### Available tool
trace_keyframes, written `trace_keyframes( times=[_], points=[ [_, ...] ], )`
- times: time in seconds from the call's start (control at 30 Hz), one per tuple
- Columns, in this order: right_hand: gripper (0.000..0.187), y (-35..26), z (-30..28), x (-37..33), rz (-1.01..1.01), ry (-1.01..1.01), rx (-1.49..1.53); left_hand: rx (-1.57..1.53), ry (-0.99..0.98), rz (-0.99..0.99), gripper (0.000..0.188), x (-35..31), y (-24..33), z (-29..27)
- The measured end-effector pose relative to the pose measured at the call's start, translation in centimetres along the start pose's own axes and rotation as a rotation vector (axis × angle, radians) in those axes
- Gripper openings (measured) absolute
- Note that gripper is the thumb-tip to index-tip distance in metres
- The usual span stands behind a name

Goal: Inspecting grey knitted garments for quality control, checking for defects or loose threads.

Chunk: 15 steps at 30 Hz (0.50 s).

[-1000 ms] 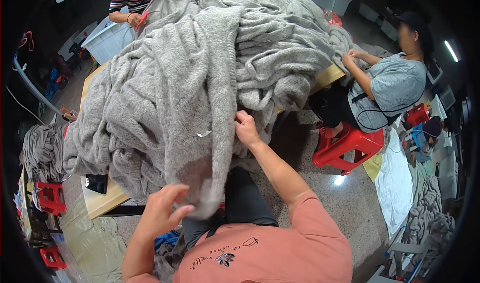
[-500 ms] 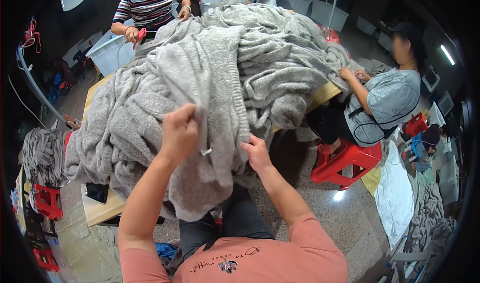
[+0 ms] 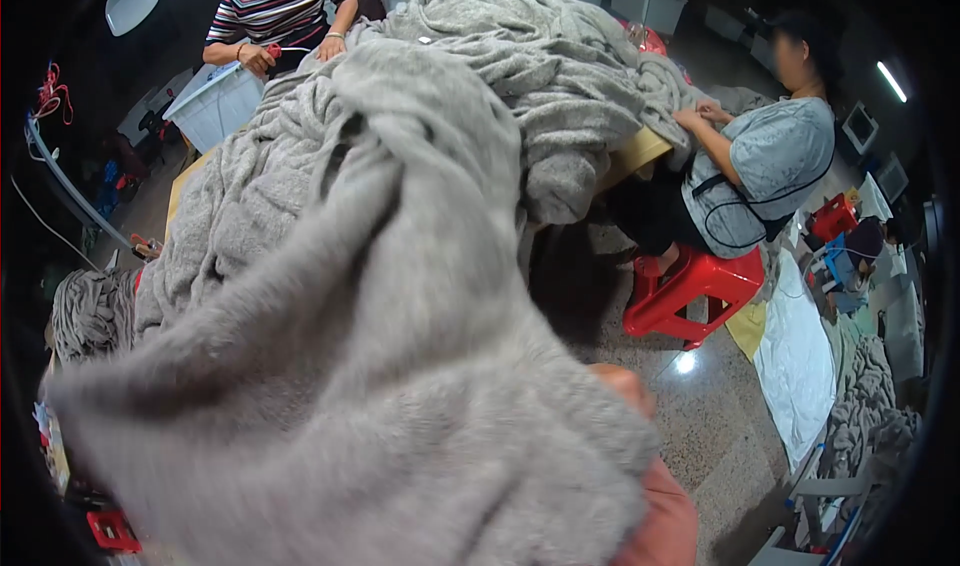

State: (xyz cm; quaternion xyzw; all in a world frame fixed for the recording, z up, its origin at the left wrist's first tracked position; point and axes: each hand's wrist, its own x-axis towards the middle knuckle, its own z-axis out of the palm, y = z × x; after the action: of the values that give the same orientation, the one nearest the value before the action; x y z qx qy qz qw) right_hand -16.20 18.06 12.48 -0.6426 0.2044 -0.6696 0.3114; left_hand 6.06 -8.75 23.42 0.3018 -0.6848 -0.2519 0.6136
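A grey fuzzy knit garment [image 3: 430, 366] is spread wide and raised in front of me, its lower part blurred by motion. It fills the lower left and middle of the view and hides both my hands. Only a bit of my right arm [image 3: 627, 386] and the salmon sleeve [image 3: 668, 511] show past its right edge. The garment's far end lies against a big heap of the same grey knitwear [image 3: 560, 61] on a wooden table [image 3: 640, 154]. What my fingers grip cannot be seen.
Across the table, a person in a striped top [image 3: 275, 11] holds a small red tool beside a white bin [image 3: 215, 106]. At the right, another person [image 3: 770, 146] handles knitwear on a red stool [image 3: 695, 291]. A white sheet [image 3: 795, 366] lies on the floor.
Half a second ago both hands held the garment low over the heap's near edge. Now it is lifted and spread toward me, covering my hands, left arm and lap.
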Motion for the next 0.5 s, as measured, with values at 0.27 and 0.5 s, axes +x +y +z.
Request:
trace_keyframes(
  times=[0.27,0.5],
  points=[
    [0.019,6.1,2.0,1.8,0.119,0.078,-0.528,-0.412,-1.097,-0.319,0.099,-16.4,-1.5,2.1],
    [0.011,10.1,2.5,-1.1,0.159,0.191,-0.574,-0.234,-0.586,-0.321,0.030,-20.6,-3.4,7.9]
  ],
)
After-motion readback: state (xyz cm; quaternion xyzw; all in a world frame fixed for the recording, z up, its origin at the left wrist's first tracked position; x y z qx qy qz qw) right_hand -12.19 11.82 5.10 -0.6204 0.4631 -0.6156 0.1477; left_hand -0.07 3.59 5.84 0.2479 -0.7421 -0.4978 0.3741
